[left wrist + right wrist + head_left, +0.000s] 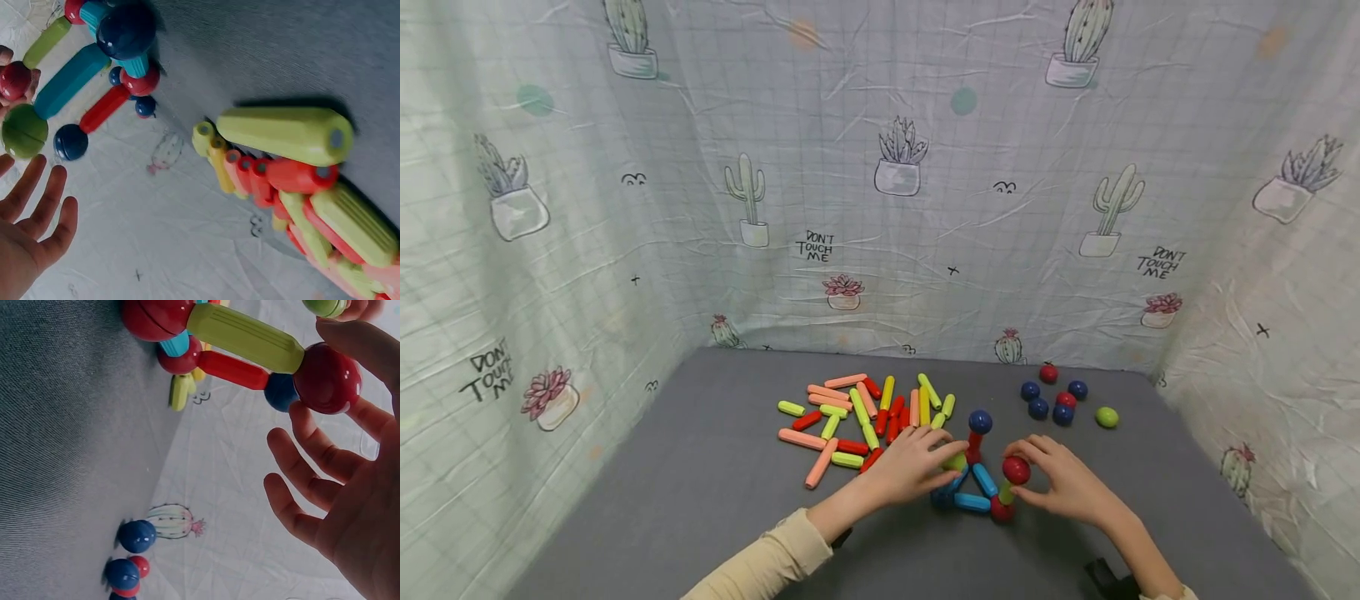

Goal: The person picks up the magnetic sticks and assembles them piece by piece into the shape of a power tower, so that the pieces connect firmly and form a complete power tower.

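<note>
A small frame of balls and rods stands on the grey table. Its base has light blue rods (972,502) joining a dark blue ball (127,30) and red balls. My left hand (913,465) holds a green ball (25,131) between thumb and fingers, atop an upright blue rod (72,81). With my right hand (1060,483) I grip a red ball (328,378) on top of a green rod (245,337), which rises from a red corner ball (1002,510). Between the hands, a red rod (974,446) stands upright with a blue ball (980,422) on it.
Loose rods in pink, red, yellow and green, such as a pink rod (822,463), lie left of and behind the frame. Several loose balls, among them a green ball (1107,417), sit at the back right. A patterned cloth (895,250) encloses the table's back and sides.
</note>
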Demonstrator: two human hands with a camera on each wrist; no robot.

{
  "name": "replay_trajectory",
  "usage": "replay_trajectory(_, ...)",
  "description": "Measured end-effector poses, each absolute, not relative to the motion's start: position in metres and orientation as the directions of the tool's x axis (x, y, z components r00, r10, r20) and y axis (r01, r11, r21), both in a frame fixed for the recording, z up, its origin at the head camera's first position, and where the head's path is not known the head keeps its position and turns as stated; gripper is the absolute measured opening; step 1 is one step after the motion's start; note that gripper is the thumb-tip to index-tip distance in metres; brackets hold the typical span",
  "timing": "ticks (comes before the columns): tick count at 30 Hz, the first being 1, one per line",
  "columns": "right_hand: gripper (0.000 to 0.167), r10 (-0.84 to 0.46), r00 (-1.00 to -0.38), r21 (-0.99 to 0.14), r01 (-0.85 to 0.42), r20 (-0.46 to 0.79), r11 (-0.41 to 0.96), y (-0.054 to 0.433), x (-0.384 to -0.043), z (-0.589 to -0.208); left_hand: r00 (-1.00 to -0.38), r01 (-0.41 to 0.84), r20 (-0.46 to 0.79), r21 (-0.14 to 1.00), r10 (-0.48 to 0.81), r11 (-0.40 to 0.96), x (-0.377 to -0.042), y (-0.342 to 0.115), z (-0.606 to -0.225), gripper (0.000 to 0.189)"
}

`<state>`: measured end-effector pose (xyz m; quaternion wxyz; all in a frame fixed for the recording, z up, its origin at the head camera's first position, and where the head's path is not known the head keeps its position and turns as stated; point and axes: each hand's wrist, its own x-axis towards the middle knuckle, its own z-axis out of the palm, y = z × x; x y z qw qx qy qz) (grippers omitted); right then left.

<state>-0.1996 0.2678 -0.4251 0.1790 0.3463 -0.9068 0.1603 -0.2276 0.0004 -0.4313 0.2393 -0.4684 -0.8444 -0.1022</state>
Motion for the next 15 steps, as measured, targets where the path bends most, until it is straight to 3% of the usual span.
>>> replay_trajectory(4,0.044,-0.554,-0.725,-0.203,-0.665,0.41,0.719,0.266,-0.198,-0.427,-0.493,0.823,0.481,-0.01,0.724,0.568,-0.232,-0.026,-0.436,0.047)
replay_trajectory(9,0.05,-0.544,-0.749,-0.252,-0.648,0.377,0.718,0.265,-0.198,-0.429,-0.641,0.722,0.355,-0.024,0.681,0.692,-0.245,-0.081,-0.456,0.026)
replay_trajectory(11,0.051,-0.542,-0.751,-0.255,-0.646,0.376,0.719,0.265,-0.197,-0.429,-0.687,0.678,0.308,-0.056,0.658,0.733,-0.248,-0.099,-0.466,0.017)
replay_trajectory(15,0.051,-0.541,-0.754,-0.245,-0.642,0.373,0.726,0.268,-0.195,-0.428,-0.716,0.6,0.324,-0.168,0.619,0.782,-0.246,-0.119,-0.478,0.017)
